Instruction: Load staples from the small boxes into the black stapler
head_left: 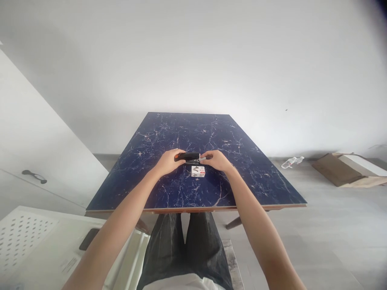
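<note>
A black stapler (191,156) lies lengthwise between my hands, low over the middle of the dark blue table. My left hand (169,160) is closed around its left end, where a bit of orange shows. At the stapler's right end, the fingers of my right hand (218,160) are pinched together on a small grey piece, too small to tell whether it is loose or part of the stapler. Just in front of the stapler sits a small white box (198,171) with black pictures and red print on it.
The marbled blue table (181,189) stands against a white wall. To the left are a white cabinet door with a dark handle (34,176) and a white unit holding a dark flat object (89,239). A clear bottle (289,162) and an opened cardboard box (338,169) lie on the floor at right.
</note>
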Tool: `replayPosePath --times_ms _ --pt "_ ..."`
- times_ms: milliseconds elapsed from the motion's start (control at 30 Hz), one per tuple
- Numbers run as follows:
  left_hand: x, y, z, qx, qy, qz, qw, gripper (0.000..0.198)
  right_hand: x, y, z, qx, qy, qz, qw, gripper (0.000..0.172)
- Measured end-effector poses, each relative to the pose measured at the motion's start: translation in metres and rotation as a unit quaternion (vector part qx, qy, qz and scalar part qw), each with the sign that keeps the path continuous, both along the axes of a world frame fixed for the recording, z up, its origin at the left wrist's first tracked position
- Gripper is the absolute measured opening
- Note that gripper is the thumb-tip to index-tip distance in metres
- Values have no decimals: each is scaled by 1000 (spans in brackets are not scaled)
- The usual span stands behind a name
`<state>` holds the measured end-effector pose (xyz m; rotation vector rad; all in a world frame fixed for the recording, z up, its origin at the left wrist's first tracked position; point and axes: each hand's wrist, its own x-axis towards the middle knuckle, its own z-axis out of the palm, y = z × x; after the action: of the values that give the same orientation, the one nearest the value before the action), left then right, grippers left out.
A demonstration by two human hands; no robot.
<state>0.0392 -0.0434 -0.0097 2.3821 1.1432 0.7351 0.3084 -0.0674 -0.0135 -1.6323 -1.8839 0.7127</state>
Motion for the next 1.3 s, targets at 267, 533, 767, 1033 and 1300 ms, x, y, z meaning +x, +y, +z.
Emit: replayPosePath --times_ms 267,533,767,1033,1300 --pt "0 1 -3 9 4 -3 1000 30 -4 -2 2 -5 3 6 1000 28" --pt "0 1 -2 6 11 0 1000 33 -4 0 -2 -6 20 13 1000 29" --pt "0 0 -2 -3 10 -1 1000 34 -3 0 -3 -5 13 21 1000 28" --pt "0 0 -2 -3 12 -3 1000 34 -4 2 -5 8 10 18 1000 30" --pt "0 0 -2 4 8 -5 1000 33 -3 2 -7 8 16 25 1000 28"
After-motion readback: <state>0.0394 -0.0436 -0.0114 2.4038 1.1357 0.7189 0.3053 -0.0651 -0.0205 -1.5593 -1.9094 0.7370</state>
